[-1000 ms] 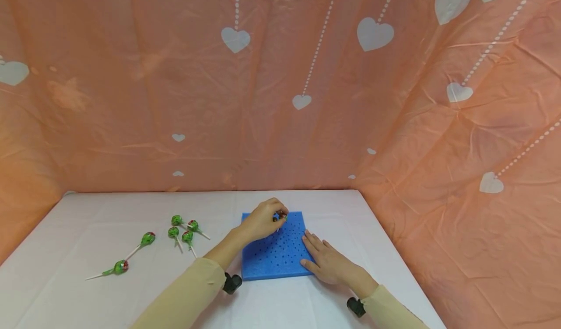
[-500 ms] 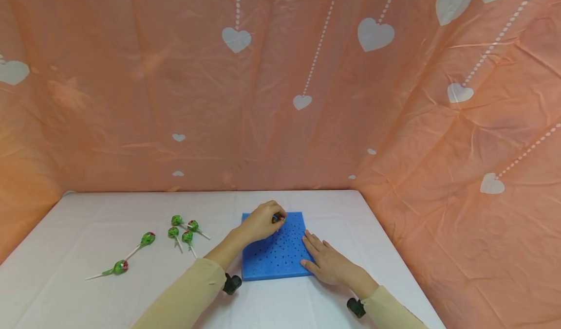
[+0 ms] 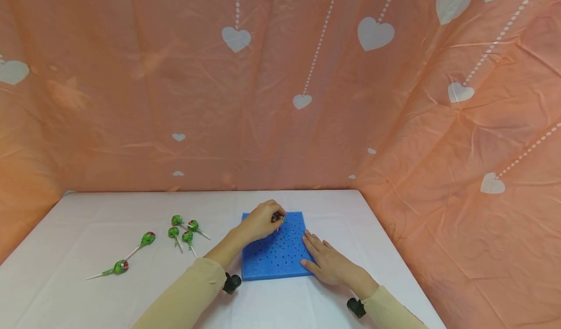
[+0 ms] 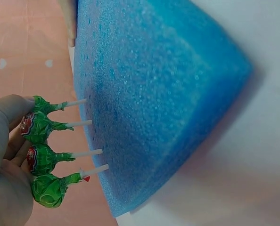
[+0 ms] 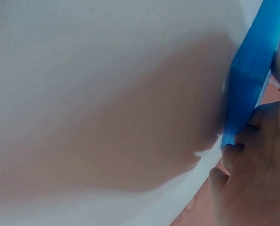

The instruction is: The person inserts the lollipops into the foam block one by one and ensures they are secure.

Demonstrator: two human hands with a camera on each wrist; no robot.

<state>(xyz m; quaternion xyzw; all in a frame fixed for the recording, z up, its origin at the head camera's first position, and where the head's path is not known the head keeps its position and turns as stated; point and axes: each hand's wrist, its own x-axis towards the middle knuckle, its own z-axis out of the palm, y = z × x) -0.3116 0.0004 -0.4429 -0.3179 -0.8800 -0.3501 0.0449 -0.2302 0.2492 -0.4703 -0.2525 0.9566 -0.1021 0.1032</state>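
The left hand (image 3: 262,220) pinches a green lollipop (image 4: 42,105) by its head, stick toward the blue foam block (image 3: 276,260), while the right hand (image 3: 330,262) rests straight fingers on its edge (maybe to stop sliding)

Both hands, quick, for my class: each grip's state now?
Left hand grip: closed, holding a green lollipop.
Right hand grip: open, touching the blue foam block.
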